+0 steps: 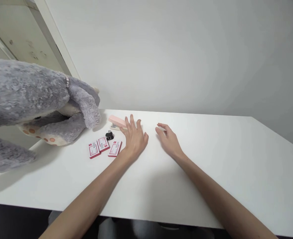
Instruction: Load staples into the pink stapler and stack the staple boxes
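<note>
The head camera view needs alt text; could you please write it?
A person's left hand partly covers a pink-and-cream stapler on a white table, right hand nearby. Left of both hands lie three red-and-white boxes, a small black object and a grey plush toy.

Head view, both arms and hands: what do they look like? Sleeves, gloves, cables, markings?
Bare, slim-fingered human left hand and bare, slim-fingered human right hand, on slender, tapering left forearm and right forearm. No gloves, watches, bracelets or cables seen; no clear sleeve in frame. Fine skin marks and nail details are too small to tell.
</note>
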`<control>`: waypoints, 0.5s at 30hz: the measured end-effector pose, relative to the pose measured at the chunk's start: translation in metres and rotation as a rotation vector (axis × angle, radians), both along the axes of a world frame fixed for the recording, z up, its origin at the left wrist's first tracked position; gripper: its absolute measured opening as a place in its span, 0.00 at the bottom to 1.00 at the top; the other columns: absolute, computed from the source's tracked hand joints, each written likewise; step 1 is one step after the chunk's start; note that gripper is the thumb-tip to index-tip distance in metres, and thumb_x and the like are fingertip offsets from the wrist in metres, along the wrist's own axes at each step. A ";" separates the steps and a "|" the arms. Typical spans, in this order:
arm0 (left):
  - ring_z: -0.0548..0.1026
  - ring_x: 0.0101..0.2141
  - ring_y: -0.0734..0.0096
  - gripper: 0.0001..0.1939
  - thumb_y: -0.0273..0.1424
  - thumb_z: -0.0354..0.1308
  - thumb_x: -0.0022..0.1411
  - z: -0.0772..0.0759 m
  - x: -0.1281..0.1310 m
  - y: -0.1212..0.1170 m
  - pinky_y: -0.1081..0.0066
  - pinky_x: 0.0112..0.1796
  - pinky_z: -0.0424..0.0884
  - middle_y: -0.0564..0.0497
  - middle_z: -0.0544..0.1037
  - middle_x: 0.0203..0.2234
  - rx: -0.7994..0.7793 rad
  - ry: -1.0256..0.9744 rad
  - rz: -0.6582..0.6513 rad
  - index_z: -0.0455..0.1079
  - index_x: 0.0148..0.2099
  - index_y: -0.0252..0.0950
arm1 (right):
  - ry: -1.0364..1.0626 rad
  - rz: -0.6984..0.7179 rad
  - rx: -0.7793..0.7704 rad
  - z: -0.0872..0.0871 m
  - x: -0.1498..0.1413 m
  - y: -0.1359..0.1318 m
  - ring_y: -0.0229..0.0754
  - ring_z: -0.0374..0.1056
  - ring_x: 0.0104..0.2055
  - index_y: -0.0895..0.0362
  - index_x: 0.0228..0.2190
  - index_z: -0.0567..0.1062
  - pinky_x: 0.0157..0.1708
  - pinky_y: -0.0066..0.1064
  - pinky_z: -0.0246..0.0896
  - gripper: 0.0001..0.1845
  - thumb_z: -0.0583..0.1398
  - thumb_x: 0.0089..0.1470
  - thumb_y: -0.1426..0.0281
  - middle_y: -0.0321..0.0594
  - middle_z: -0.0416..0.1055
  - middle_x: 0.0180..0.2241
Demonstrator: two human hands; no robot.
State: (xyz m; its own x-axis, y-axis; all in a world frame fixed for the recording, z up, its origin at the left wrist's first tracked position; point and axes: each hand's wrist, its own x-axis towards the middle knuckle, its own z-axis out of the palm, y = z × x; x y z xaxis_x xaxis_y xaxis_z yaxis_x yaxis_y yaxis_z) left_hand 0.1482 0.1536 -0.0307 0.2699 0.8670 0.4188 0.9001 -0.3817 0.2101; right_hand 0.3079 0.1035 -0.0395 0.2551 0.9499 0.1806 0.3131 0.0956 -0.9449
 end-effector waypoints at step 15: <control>0.57 0.69 0.43 0.24 0.24 0.53 0.65 -0.005 0.012 -0.013 0.42 0.64 0.61 0.31 0.58 0.68 0.025 -0.107 -0.603 0.60 0.62 0.34 | 0.061 -0.131 0.178 -0.004 -0.001 0.006 0.51 0.69 0.57 0.51 0.49 0.74 0.55 0.47 0.65 0.19 0.57 0.65 0.53 0.46 0.73 0.56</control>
